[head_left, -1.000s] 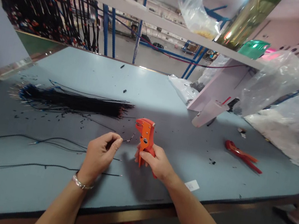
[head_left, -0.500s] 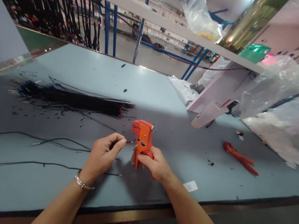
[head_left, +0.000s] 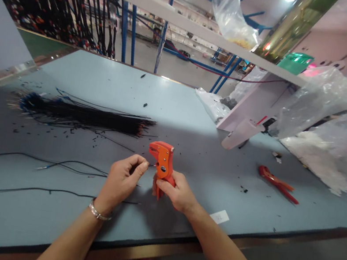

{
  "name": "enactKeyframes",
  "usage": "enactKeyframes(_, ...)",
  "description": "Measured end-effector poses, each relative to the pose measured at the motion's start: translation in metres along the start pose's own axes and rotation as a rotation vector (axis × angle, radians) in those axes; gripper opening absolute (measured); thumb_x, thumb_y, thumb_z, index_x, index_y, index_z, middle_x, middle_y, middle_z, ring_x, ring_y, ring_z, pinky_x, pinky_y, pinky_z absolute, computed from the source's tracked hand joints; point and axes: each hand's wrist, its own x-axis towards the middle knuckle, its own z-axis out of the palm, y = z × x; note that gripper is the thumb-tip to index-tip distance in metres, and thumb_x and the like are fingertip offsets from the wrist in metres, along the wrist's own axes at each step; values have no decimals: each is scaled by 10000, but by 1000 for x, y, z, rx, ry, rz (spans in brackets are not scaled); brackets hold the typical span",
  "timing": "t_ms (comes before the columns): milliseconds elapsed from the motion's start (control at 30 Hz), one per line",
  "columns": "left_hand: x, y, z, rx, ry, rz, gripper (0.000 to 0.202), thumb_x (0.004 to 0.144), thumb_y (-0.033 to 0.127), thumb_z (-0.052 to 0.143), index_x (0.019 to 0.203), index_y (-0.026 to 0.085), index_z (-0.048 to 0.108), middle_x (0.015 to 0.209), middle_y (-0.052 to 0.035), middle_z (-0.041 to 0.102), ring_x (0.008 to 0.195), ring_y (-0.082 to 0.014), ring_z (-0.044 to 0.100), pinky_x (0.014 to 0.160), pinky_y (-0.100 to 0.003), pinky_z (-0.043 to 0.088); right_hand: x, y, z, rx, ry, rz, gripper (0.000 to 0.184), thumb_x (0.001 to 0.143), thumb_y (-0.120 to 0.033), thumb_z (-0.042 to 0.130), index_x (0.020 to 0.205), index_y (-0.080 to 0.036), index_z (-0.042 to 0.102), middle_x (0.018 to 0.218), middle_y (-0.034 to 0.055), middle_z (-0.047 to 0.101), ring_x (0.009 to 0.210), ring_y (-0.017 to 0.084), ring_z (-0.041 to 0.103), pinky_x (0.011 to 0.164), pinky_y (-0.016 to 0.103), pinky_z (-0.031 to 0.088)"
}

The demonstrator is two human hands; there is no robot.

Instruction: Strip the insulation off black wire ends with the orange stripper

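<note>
My right hand [head_left: 179,190] is wrapped round the handles of an orange-red wire stripper [head_left: 164,159], held upright above the table with its jaws pointing left. My left hand [head_left: 126,178] pinches a thin black wire [head_left: 151,165] between thumb and fingertips. The wire's short free end reaches the side of the tool, below the jaws; whether it sits inside a slot there is too small to tell. Behind my left hand, black wires with blue ends [head_left: 79,167] trail leftward on the table. Another long black wire [head_left: 25,188] lies nearer the front edge.
A thick bundle of black wires [head_left: 95,117] lies left of centre, with dark scraps around it. A second red tool [head_left: 276,184] rests at the right. Plastic bags [head_left: 322,161] and a white upright panel [head_left: 252,103] stand at the back right. A white label [head_left: 219,216] lies near the front edge.
The wire stripper has shifted slightly left and down, and its handles look squeezed closer together. The wire end now meets the tool's side. A person has come into view at the far right.
</note>
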Motion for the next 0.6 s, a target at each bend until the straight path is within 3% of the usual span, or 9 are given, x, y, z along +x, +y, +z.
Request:
enactKeyframes(200,1,-1,1,28,31,13,319,829,442,486,665,175,547,553,38,442,529,-99,394,506,-202,346,1,5,4,9,22,38,175,792,-310,557,680,-189,499,558,-2,568,476,123,529,475,239,433)
enactKeyframes(600,0,-2,0,42,10,35,309,836,423,489,680,172,578,577,28,509,552,-106,448,533,-204,374,4,13,2,163,-4,92,251,763,-408,623,743,-180,520,569,-5,578,472,131,555,434,234,453)
